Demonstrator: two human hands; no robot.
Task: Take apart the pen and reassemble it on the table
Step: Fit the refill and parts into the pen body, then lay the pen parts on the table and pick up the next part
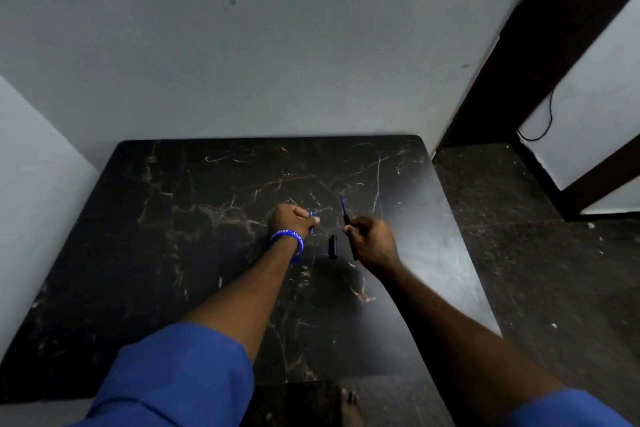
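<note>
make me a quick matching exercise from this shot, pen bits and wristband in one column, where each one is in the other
Things:
1. pen refill
2. pen cap
3. blue wristband
4. small blue pen piece

Places:
a. around the left wrist
b. lying on the table between the hands
c. pinched in the left hand
d. held in the right hand, tip pointing away

Pairs: 1-d, 2-b, 3-a, 4-c

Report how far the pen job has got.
Done: the pen is apart, and a dark cap-like piece lies loose on the table. In hand: the right hand holds the pen's thin blue inner tube, and the left hand is closed on a small blue part. Left: nothing looks rejoined yet.
</note>
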